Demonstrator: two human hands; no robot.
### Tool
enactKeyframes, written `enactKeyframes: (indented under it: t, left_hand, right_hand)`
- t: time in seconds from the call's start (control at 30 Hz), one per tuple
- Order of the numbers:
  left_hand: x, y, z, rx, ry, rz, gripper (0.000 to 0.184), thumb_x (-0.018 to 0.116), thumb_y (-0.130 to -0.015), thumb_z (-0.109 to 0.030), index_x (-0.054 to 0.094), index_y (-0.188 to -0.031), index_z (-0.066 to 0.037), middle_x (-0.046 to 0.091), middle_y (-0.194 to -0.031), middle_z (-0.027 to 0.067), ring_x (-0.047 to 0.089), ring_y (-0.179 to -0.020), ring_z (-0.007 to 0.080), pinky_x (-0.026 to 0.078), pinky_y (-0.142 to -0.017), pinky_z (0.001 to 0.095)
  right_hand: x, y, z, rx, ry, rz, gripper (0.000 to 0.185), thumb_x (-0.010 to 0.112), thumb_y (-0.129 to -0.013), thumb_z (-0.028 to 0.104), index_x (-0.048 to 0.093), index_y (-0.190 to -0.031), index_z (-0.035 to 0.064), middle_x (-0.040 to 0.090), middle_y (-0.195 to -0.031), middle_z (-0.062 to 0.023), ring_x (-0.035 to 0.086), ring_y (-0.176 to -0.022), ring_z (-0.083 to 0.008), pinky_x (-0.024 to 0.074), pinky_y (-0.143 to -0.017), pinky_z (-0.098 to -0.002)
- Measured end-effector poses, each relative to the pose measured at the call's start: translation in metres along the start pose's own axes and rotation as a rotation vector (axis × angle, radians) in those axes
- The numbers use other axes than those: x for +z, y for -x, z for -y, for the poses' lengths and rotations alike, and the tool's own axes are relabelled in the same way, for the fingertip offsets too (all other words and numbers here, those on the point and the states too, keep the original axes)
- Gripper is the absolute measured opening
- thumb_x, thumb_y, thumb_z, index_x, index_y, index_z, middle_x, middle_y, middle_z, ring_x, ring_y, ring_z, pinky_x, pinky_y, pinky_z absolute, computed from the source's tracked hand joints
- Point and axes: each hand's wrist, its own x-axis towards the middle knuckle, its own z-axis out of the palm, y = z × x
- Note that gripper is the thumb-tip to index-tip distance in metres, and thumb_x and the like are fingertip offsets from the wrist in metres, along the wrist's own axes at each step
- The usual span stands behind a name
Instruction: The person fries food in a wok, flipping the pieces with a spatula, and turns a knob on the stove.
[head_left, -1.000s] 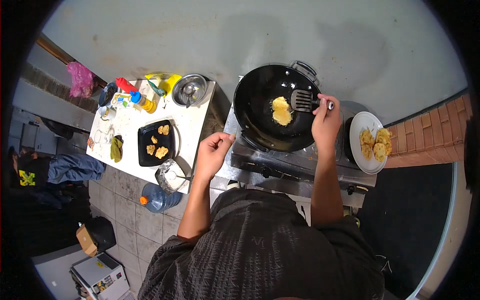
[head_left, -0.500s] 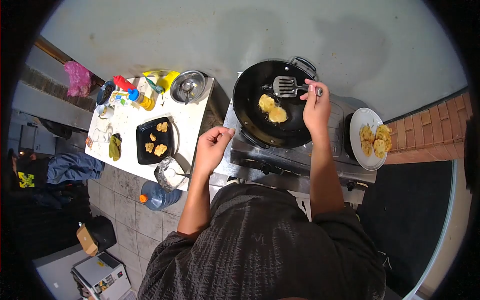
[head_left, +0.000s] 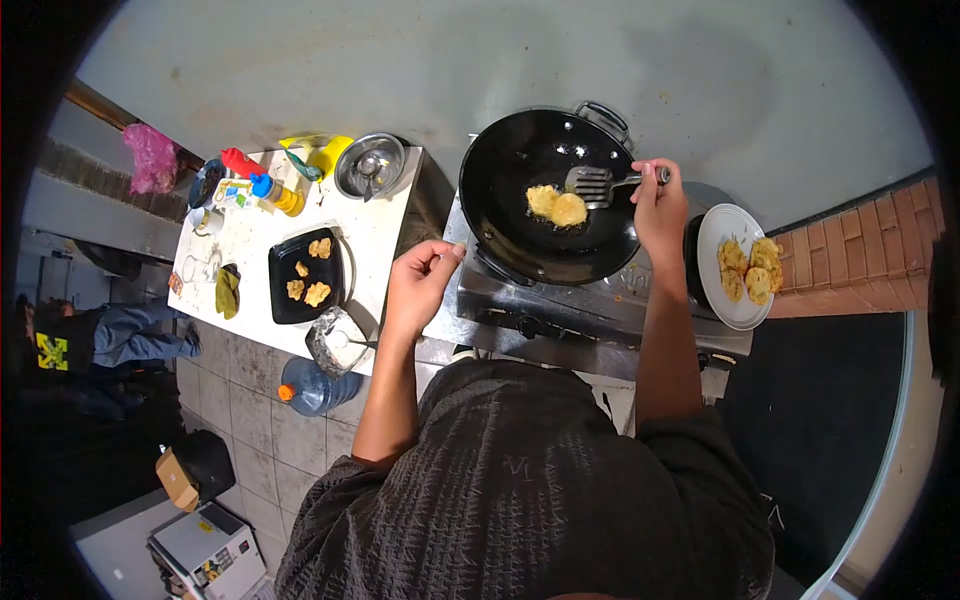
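Observation:
My right hand (head_left: 660, 215) grips the handle of a slotted spatula (head_left: 592, 187) over the black wok (head_left: 520, 150). The spatula's head is down in the wok, its tip touching or very near two golden fritters (head_left: 556, 206) that lie side by side in oil. To the left of the wok, my left hand (head_left: 422, 285) hovers with thumb and forefinger pinched together and nothing visible between them. It is close to the wok's near handle but seems apart from it. A white plate (head_left: 741, 312) with several cooked fritters stands right of the wok.
Under the wok is a metal stove (head_left: 600, 335). On the white table (head_left: 240, 325) at left are a black tray (head_left: 281, 290) with several battered pieces, a flour container (head_left: 325, 335), a steel bowl (head_left: 345, 175) and sauce bottles (head_left: 285, 198). A water jug (head_left: 325, 388) is below; a person's legs (head_left: 145, 335) show far left.
The spatula has moved right and down, to the right side of the fritters. The fritters now lie closer together and slightly higher. The wok appears tilted or shifted a little.

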Motion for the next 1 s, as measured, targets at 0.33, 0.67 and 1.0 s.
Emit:
enactKeyframes:
  t: [0.33, 0.67, 1.0]
  left_hand:
    - [0.012, -0.003, -0.001, 0.011, -0.004, 0.027, 0.013, 0.065, -0.092, -0.016, 0.066, -0.087, -0.004, 0.047, -0.064, -0.0116, 0.034, -0.056, -0.0010, 0.023, -0.049, 0.0186]
    - [0.017, -0.007, -0.008, 0.032, 0.018, 0.008, 0.017, 0.066, -0.091, -0.018, 0.067, -0.083, -0.003, 0.041, -0.060, -0.0119, 0.032, -0.055, -0.0004, 0.024, -0.050, 0.0192]
    - [0.017, -0.009, -0.004, 0.038, 0.041, 0.008, 0.016, 0.065, -0.092, -0.017, 0.066, -0.083, -0.003, 0.042, -0.060, -0.0117, 0.031, -0.054, -0.0007, 0.023, -0.049, 0.0192]
  right_hand:
    - [-0.005, 0.017, -0.007, 0.129, -0.123, -0.085, 0.017, 0.049, -0.098, 0.019, 0.051, -0.101, 0.0028, 0.067, -0.088, -0.0039, 0.050, -0.054, -0.0090, 0.0430, -0.054, -0.0256]
    - [-0.009, 0.028, -0.001, 0.079, -0.305, -0.111, 0.014, 0.049, -0.099, 0.018, 0.050, -0.102, 0.0038, 0.065, -0.090, -0.0040, 0.045, -0.056, -0.0052, 0.0387, -0.051, -0.0214]
    - [-0.012, 0.042, 0.014, 0.005, -0.420, -0.030, 0.010, 0.048, -0.099, 0.012, 0.048, -0.104, 0.0036, 0.064, -0.095, -0.0062, 0.043, -0.057, -0.0045, 0.0374, -0.052, -0.0201]
